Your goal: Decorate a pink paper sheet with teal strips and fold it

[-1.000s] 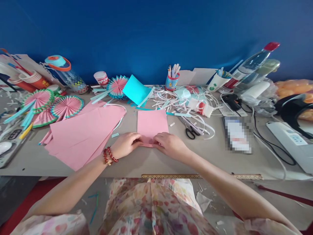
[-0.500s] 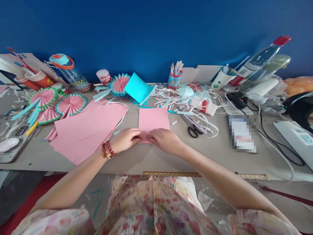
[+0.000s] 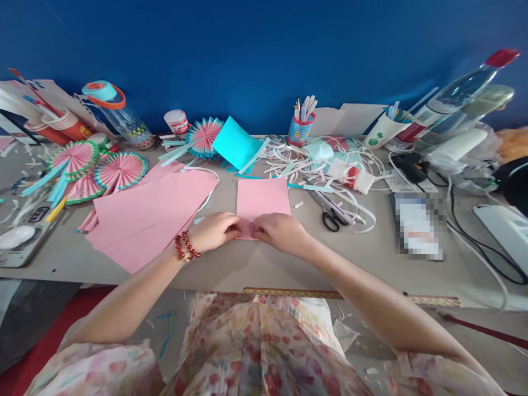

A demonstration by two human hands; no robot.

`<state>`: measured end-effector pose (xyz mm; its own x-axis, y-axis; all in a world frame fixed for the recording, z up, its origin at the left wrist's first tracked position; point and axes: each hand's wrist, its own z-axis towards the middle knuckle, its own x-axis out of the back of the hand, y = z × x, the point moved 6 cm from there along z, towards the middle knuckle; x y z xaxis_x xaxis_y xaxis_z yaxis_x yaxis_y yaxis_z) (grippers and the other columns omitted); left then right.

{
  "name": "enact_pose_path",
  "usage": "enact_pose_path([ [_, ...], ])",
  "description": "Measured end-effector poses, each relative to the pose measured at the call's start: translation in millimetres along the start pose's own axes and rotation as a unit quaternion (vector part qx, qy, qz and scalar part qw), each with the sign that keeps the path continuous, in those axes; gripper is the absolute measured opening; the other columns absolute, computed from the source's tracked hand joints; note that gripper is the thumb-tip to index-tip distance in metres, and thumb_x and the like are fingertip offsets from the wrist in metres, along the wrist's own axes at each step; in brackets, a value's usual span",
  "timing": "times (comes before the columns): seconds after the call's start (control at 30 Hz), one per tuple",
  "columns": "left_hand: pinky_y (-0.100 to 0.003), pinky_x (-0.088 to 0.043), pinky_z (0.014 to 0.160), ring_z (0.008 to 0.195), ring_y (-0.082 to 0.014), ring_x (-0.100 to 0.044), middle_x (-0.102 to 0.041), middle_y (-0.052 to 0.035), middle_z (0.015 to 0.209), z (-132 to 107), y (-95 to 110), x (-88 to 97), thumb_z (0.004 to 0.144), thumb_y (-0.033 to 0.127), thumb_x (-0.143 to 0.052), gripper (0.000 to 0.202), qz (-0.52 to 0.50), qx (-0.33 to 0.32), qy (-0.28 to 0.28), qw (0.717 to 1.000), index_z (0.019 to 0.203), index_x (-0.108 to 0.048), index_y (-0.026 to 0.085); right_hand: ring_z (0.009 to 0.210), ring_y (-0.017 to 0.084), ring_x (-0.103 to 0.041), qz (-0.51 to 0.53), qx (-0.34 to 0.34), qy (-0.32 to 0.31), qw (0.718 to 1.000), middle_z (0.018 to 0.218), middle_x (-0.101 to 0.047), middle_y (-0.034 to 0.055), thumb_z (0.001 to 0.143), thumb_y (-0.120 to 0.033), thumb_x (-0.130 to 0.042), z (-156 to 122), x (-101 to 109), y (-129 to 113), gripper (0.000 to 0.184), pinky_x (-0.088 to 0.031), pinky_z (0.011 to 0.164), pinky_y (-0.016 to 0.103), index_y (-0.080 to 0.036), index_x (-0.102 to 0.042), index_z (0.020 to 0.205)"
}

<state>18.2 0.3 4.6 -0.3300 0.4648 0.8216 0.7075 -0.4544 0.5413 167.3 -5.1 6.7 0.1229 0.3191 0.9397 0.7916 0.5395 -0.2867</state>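
Note:
A small pink paper sheet (image 3: pixel 263 198) lies flat on the grey table (image 3: pixel 256 264) straight ahead of me. My left hand (image 3: pixel 214 231), with a red bead bracelet at the wrist, pinches the sheet's near edge from the left. My right hand (image 3: pixel 277 232) pinches the same edge from the right, fingertips almost meeting the left ones. The near edge looks folded up under the fingers. Larger pink sheets (image 3: pixel 146 212) lie in a loose stack to the left of my left hand.
Black-handled scissors (image 3: pixel 330 212) lie right of the sheet among white paper strips (image 3: pixel 313 165). Pink pleated paper fans (image 3: pixel 117 171) and a turquoise sheet (image 3: pixel 236 144) sit at the back left. Cups, a pen holder (image 3: pixel 300 128), bottles (image 3: pixel 457 93) and cables (image 3: pixel 466 220) line the back and right.
My right hand has slid left along the sheet's near edge, closer to my left hand. The view has tilted slightly; the sheet stays in place.

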Motion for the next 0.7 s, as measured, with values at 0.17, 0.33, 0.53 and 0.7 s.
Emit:
enact_pose_path([
  [0.17,-0.025,-0.041,0.067,0.079,-0.0163,-0.061,-0.067,-0.0010,0.087,-2.2,1.1,-1.4,0.091,0.025,-0.052,0.014,0.016,-0.005,0.012,1.000,0.087,-0.065,0.020,0.086,0.018,-0.064,0.012,0.001,0.003,1.000,0.096,-0.071,0.0029,0.095,-0.036,-0.055,1.1,1.4,0.9,0.020,-0.035,0.064,0.024,-0.022,-0.069,0.095],
  [0.33,-0.026,-0.041,0.070,0.082,-0.0166,-0.062,-0.067,-0.0014,0.091,-5.9,3.0,-3.6,0.094,0.024,-0.050,0.015,0.030,-0.015,0.027,0.999,0.089,-0.064,0.020,0.087,0.018,-0.063,0.004,0.009,-0.003,1.000,0.096,-0.071,0.0037,0.096,-0.037,-0.053,1.3,1.0,0.8,0.022,-0.034,0.065,0.024,-0.021,-0.069,0.094],
  [0.53,-0.026,-0.042,0.072,0.083,-0.0162,-0.062,-0.067,-0.0011,0.091,-7.2,7.0,-3.6,0.094,0.021,-0.051,0.013,0.039,-0.015,0.023,0.999,0.089,-0.063,0.020,0.087,0.017,-0.063,0.027,0.026,0.003,0.999,0.094,-0.071,0.0019,0.096,-0.037,-0.055,0.9,1.2,1.4,0.020,-0.034,0.066,0.025,-0.022,-0.068,0.094],
  [0.7,-0.026,-0.041,0.072,0.083,-0.0158,-0.061,-0.065,-0.0007,0.092,-8.8,9.0,-3.0,0.095,0.022,-0.051,0.013,0.037,-0.028,0.017,0.999,0.090,-0.062,0.020,0.089,0.017,-0.062,0.044,0.027,-0.008,0.999,0.096,-0.070,0.0031,0.096,-0.041,-0.054,-3.4,5.2,-2.3,0.024,-0.036,0.071,0.025,-0.020,-0.066,0.095],
])
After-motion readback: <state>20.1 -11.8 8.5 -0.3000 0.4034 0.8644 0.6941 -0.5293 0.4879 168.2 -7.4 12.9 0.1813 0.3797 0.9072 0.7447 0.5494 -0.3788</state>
